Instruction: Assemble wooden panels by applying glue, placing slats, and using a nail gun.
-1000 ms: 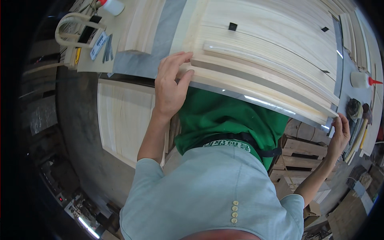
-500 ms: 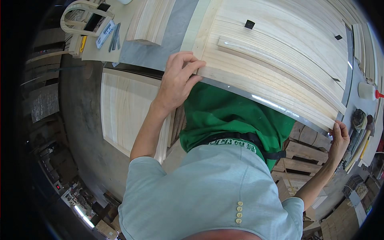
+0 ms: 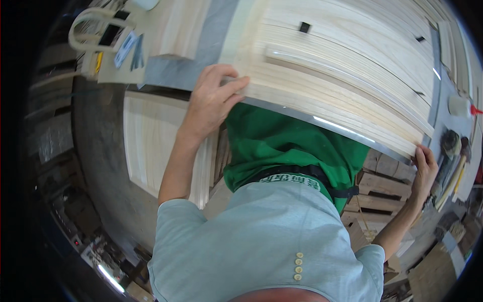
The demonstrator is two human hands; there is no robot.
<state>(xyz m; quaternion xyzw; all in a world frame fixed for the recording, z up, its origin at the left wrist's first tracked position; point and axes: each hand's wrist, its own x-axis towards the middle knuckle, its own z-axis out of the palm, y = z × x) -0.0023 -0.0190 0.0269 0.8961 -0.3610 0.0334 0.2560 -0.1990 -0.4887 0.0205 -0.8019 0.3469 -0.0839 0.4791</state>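
A pale wooden strip [image 3: 327, 110] lies along the near edge of a large light wood panel [image 3: 352, 38] on the workbench. My left hand [image 3: 211, 98] is closed at the strip's left end, with thumb and index finger at its corner. At the far right end, the fingers of my right hand [image 3: 426, 163] pinch the strip near the bench corner. A second, narrower strip [image 3: 342, 78] with a shiny top rests on the panel behind it. Small black patches [image 3: 305, 27] sit on the panel. The fingertips' undersides are hidden in both hands.
Left on the bench are stacked wood pieces [image 3: 178, 30], a curved wooden frame [image 3: 80, 30] and a yellow-handled cutter [image 3: 99, 62]. A white glue bottle [image 3: 459, 106] and a hammer [image 3: 463, 151] lie right. Below the bench's left side stands another wooden panel [image 3: 156, 136].
The whole view has shifted slightly, and the bench now sits a little further left in it. Both hands stay at the strip's two ends.
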